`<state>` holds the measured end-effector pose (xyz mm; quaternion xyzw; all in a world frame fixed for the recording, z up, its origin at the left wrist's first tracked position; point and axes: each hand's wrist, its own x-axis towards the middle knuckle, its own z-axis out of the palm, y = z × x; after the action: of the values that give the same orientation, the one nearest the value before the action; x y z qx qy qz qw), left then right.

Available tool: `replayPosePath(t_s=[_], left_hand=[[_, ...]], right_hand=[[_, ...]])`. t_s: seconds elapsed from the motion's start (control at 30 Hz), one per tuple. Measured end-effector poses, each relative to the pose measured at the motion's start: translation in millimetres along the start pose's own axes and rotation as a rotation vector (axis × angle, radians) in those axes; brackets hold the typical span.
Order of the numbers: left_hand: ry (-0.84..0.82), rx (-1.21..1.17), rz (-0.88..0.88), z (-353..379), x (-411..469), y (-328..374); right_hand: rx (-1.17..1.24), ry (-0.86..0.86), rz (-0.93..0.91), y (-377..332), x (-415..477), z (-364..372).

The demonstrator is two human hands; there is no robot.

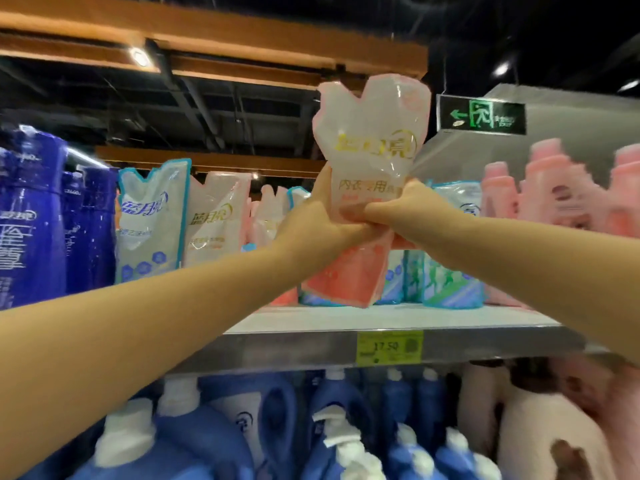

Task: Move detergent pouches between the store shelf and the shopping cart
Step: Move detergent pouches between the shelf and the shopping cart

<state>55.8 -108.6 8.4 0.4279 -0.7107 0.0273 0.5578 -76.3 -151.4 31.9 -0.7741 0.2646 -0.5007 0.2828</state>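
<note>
A white and pink detergent pouch (370, 143) with gold lettering is held upright above the front of the top shelf (381, 322). My left hand (313, 220) grips its left side at the middle. My right hand (403, 211) grips the same pouch from the right, fingers curled across its front. The pouch's pink bottom hangs just above the shelf board. Behind it several more pouches stand on the shelf: a blue-edged one (152, 216), a pink-edged one (216, 218), and a teal-edged one (453, 271). No shopping cart is visible.
Dark blue bottles (45, 220) stand at the shelf's left, pink bottles (554, 188) at its right. A yellow price tag (389, 347) sits on the shelf edge. Blue jugs with white caps (194, 431) and pale pink bottles (540, 420) fill the shelf below. A green exit sign (481, 114) hangs overhead.
</note>
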Motion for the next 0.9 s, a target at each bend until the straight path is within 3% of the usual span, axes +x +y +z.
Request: replayPosePath(t_s=[0.27,0.43,0.63,0.9], left_hand=[[-0.123,-0.184,0.027,158,-54,109],[-0.331,-0.275,0.089,272,-96,176],[-0.550,-0.484,0.046,412,-166,239],[-0.954,-0.621,0.022,610,-239,290]], right_hand=[[-0.157,0.090,0.139,28,-143,-155],[-0.271,0.271,0.300,55,-252,-252],[-0.423,0.497,0.514,110,-377,-345],[-0.433,0.827,0.863,206,-518,-456]])
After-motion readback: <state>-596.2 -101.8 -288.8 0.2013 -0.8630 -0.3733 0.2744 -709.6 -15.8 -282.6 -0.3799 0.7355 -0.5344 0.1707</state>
